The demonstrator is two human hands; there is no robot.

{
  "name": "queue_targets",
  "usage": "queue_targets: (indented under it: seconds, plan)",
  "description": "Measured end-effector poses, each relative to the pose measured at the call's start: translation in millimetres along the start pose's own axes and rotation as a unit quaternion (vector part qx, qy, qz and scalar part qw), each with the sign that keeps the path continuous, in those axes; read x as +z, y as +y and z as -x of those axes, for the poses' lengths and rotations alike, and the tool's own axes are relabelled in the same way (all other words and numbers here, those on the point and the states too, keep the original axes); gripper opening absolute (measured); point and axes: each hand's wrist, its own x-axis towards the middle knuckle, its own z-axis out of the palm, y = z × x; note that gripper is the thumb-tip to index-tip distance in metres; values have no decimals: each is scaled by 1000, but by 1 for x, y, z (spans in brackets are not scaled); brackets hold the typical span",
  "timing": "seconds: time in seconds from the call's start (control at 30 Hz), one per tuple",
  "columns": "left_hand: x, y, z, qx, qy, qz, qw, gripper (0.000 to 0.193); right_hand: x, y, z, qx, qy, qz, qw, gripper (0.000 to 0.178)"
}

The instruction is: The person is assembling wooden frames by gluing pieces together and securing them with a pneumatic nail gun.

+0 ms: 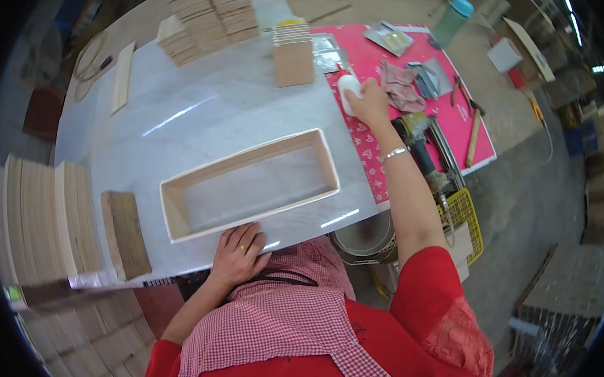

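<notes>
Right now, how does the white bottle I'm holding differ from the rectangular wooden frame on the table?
Colour: the white bottle has a red tip, while the wooden frame is pale wood-toned. Shape and size: the bottle is small and rounded; the frame is longer and rectangular, with four walls. Pose: the bottle is held in your right grip, whereas the frame rests on the grey tabletop. Shared: apart from the tip, both are light.

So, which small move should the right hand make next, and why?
Probably bring the white bottle over to the wooden frame: the right hand grasps it away from the frame, while the left hand rests at the frame's near side.
</notes>
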Motion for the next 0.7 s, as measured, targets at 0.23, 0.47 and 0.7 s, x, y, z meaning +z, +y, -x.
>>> queue_targets:
  seconds: [0.23,0.47,0.7]
  plan:
    - [2,-4,14,13,-8,18,1000,42,-45,47,-42,108,-144,298,938,37]
    - [3,-15,19,21,-30,2,999,40,-59,111,-38,65,-175,177,966,26]
    - [7,-15,10,0,-25,9,1000,39,-233,133,123,108,342,148,922,19]
